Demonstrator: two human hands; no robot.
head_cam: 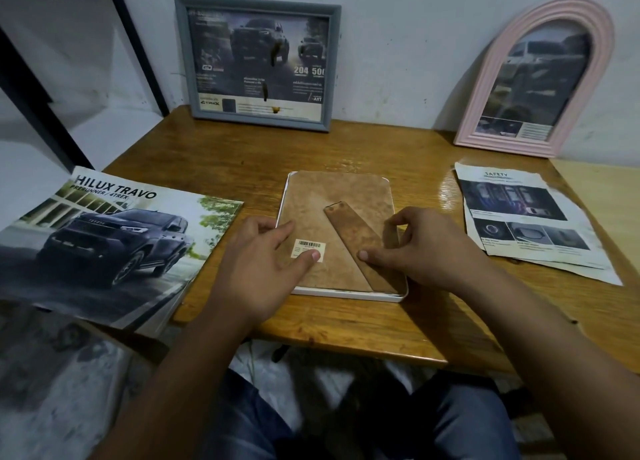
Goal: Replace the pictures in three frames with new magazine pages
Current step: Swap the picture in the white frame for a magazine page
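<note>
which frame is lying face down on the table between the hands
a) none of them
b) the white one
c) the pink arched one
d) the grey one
b: the white frame lies back up, its brown backing and stand showing, while the grey frame and pink frame lean against the wall.

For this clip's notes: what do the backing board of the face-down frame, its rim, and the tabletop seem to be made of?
Backing board: likely pressed fibreboard or card, matte brown and mottled, with a stand strip of the same stuff.
Rim: smooth white, probably plastic or painted wood; cannot tell which.
Tabletop: wood or wood veneer, visible grain, glossy varnish with glare near the loose pages.
</note>
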